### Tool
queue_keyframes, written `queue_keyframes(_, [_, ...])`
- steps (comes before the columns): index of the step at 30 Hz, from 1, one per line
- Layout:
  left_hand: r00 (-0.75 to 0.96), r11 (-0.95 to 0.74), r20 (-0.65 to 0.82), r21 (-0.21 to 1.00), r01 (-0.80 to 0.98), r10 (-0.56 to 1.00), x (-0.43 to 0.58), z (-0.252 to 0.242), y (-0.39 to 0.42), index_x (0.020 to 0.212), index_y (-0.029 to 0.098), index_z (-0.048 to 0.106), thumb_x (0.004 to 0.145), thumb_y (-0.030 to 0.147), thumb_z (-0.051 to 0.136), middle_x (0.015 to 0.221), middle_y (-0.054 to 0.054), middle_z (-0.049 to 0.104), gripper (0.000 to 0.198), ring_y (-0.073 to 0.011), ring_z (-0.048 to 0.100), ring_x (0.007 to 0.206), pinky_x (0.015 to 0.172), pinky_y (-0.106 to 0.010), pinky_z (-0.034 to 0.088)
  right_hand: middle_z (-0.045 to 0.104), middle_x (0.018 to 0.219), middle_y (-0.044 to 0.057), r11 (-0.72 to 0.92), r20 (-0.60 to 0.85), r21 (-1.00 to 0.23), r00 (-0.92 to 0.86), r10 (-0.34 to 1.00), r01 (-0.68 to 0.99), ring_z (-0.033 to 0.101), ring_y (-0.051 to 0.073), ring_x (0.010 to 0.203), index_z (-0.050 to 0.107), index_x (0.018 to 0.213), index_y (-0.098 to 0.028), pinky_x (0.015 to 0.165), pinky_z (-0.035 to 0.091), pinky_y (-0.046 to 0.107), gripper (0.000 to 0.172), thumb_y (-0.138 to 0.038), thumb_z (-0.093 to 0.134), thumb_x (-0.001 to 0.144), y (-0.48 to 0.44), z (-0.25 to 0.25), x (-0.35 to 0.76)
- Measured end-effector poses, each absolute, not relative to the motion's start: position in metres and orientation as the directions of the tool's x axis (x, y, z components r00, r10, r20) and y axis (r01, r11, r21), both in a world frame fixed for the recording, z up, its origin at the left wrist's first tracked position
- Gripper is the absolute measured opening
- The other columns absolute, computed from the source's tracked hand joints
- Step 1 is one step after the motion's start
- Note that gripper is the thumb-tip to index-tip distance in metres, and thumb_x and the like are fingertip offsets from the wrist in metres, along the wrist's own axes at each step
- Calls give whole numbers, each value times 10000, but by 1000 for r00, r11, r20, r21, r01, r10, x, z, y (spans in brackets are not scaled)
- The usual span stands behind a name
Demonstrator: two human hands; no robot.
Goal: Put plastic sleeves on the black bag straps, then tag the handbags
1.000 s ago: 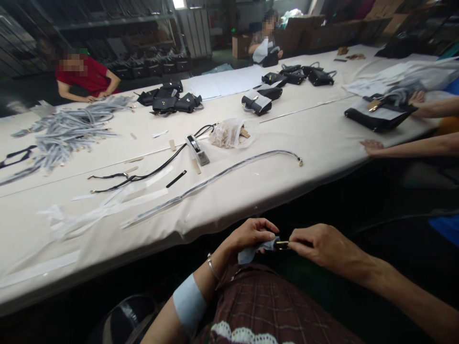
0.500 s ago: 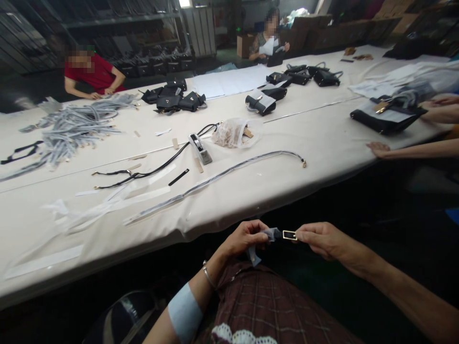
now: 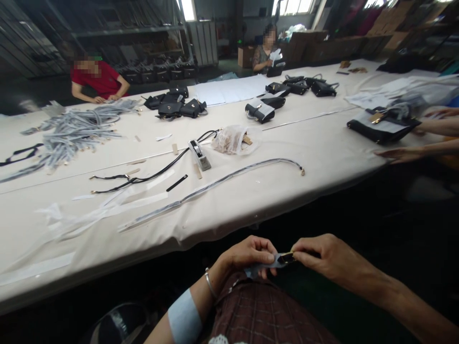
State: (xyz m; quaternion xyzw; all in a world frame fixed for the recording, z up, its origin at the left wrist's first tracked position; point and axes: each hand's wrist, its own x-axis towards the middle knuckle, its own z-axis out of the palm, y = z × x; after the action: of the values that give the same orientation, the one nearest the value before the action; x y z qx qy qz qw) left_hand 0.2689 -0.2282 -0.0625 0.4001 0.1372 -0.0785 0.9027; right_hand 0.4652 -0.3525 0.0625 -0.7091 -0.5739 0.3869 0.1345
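Observation:
Over my lap, below the table edge, my left hand (image 3: 249, 255) pinches a strip of pale wrapping (image 3: 263, 265) that covers a strap end. My right hand (image 3: 322, 258) pinches the small gold buckle (image 3: 287, 258) at that same end, fingers closed. The two hands almost touch. A long wrapped strap (image 3: 211, 186) with a gold clasp lies on the white table (image 3: 322, 143) in front of me, apart from both hands.
A tape dispenser (image 3: 199, 155), a black strap (image 3: 150, 177), a clear bag of parts (image 3: 231, 139) and paper strips lie mid-table. A heap of wrapped straps (image 3: 71, 129) is at the left, black bags (image 3: 175, 105) further back. Other people's hands (image 3: 398, 154) rest at right.
My hands have dropped lower and come closer together, the wrapping now drawn up against the buckle. The view has tilted up slightly.

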Motion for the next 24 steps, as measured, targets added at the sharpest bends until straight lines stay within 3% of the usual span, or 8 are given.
queue_keyframes(6, [930, 677, -248, 736, -1, 271, 280, -58, -233, 943, 95, 705, 603, 410, 906, 831, -96, 734, 505, -139, 657, 622, 602, -232, 495, 733, 836, 15, -193, -256, -458, 80, 963, 868, 668, 202, 769, 740, 915, -300, 698, 440, 291, 254, -359, 494, 931, -352, 64, 466])
queue_keyframes(9, [896, 604, -200, 792, -90, 396, 282, -52, -239, 949, 109, 724, 653, 384, 886, 821, -79, 730, 435, -153, 665, 708, 693, -249, 491, 719, 825, 10, -288, -282, -501, 160, 946, 816, 645, 190, 756, 732, 902, -289, 674, 408, 291, 232, -380, 519, 910, -348, 56, 464])
queue_keyframes(11, [869, 483, -153, 869, -108, 470, 282, -47, -242, 947, 131, 739, 698, 371, 862, 847, -66, 730, 367, -161, 659, 771, 741, -259, 489, 668, 729, 11, -417, -388, -621, 202, 899, 663, 579, 154, 657, 711, 828, -238, 598, 362, 270, 263, -444, 556, 881, -344, 46, 460])
queue_keyframes(13, [830, 274, -67, 956, -106, 554, 281, -44, -244, 953, 155, 751, 748, 372, 825, 894, -60, 732, 308, -173, 653, 831, 777, -264, 487, 525, 567, -20, -547, -519, -742, 186, 835, 388, 418, 102, 510, 629, 735, -190, 502, 261, 252, 375, -550, 589, 836, -339, 32, 454])
queue_keyframes(15, [793, 16, 54, 997, -80, 607, 279, -42, -243, 1000, 180, 750, 806, 380, 771, 936, -59, 735, 280, -178, 652, 854, 780, -262, 486, 367, 499, -76, -616, -603, -784, 135, 786, 84, 238, 71, 454, 515, 711, -194, 460, 148, 246, 470, -648, 614, 782, -335, 19, 448])
queue_keyframes(17, [777, -202, 155, 979, -37, 610, 277, -43, -241, 1057, 193, 736, 850, 386, 720, 960, -61, 736, 284, -175, 652, 848, 778, -260, 484, 345, 508, -95, -616, -621, -784, 81, 780, -73, 189, 64, 452, 455, 736, -206, 452, 118, 240, 513, -694, 610, 770, -333, 10, 445])
queue_keyframes(20, [780, -330, 165, 942, 56, 604, 269, -42, -231, 1074, 200, 721, 882, 379, 671, 973, -54, 731, 267, -169, 646, 847, 786, -260, 476, 503, 599, -45, -600, -600, -796, 26, 800, 83, 361, 76, 497, 535, 805, -186, 489, 253, 222, 481, -664, 589, 813, -333, 8, 454])
queue_keyframes(24, [797, -165, -52, 968, 187, 602, 248, -40, -219, 1017, 209, 714, 845, 332, 690, 923, -9, 710, 212, -145, 615, 807, 717, -237, 448, 561, 653, 1, -564, -613, -656, 81, 786, 502, 475, 127, 586, 629, 782, -181, 552, 341, 244, 485, -657, 549, 829, -342, 12, 483])
